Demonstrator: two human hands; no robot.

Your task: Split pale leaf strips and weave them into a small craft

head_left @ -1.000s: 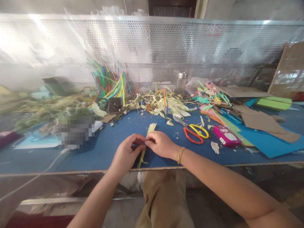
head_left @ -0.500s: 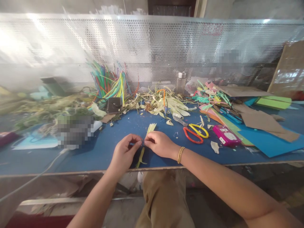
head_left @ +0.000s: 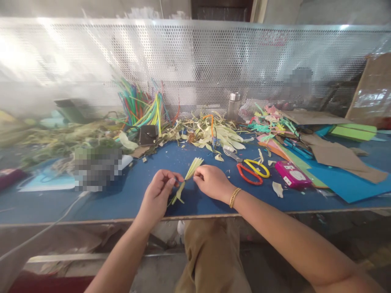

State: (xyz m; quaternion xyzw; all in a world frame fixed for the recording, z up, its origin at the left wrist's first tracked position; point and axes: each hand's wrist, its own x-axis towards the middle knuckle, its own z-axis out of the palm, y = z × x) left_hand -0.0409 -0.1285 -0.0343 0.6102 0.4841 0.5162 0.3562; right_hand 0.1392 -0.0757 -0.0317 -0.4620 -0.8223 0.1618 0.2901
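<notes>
The left hand (head_left: 157,194) has thumb and forefinger pinched together on the middle of a pale green leaf bundle (head_left: 187,177), the other fingers curled loosely beneath. The right hand (head_left: 212,182) is closed in a soft fist, its fingertips pressed at the bundle just beside the left thumb; whether they grip the bundle itself or something fine wound round it is too small to tell. A gold bangle (head_left: 233,197) sits on the right wrist.

Half a second ago the two hands met fingertip to fingertip with the bundle running nearly straight away from the person. Now they have drawn slightly apart, and the bundle is tilted, its fanned top leaning right and its thin lower ends pointing down-left.

The bundle lies between the two hands over the blue table (head_left: 134,191), near its front edge. Its splayed top rises above both sets of fingers, and its tail shows below the left thumb. Red-and-yellow scissors (head_left: 253,170) lie just right of the right hand, a pink box (head_left: 288,173) beyond them.
</notes>
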